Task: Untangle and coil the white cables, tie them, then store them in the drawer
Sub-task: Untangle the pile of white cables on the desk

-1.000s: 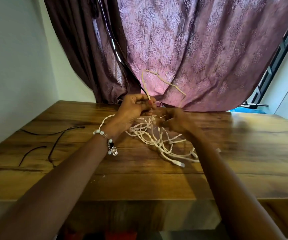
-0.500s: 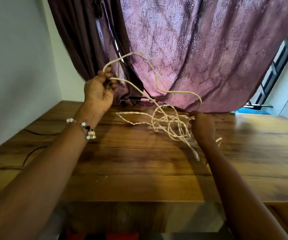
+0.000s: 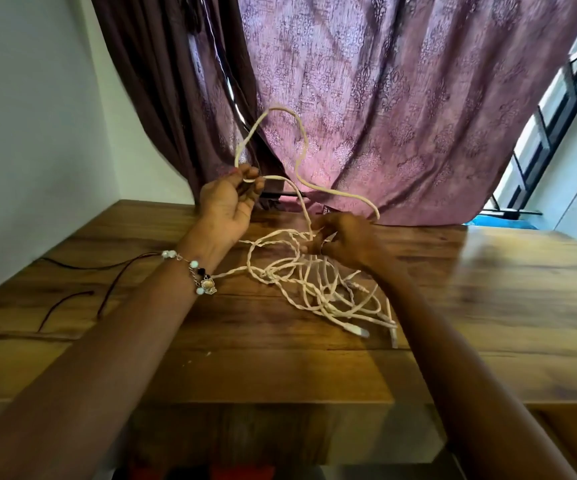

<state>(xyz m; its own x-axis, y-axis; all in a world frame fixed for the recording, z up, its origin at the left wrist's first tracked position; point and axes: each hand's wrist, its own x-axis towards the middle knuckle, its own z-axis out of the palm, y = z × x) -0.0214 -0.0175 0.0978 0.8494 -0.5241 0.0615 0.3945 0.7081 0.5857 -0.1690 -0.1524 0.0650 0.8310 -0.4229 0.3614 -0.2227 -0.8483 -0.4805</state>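
The white cables (image 3: pixel 314 282) lie in a messy pile on the middle of the wooden worktop (image 3: pixel 487 306). Many strands are twisted around each other. One long loop rises up from the pile, in front of the curtain (image 3: pixel 401 98).

The left hand (image 3: pixel 229 199) is raised above the far side of the worktop. Its fingers pinch one end of that loop. The right hand (image 3: pixel 344 242) is lower, at the far edge of the pile. Its fingers are curled around a few strands where they cross.

What could go wrong? If the left hand pulls the loop hard while the right hand holds tight, the knot may get tighter, not looser. A quick tug could also drag the whole pile. Then the plug ends (image 3: pixel 358 330) at the near side could slide off the worktop edge. The loop could also catch on the curtain behind it.

A thin dark cord (image 3: pixel 72 299) lies on the left, well apart from the pile. It should stay out of the tangle.
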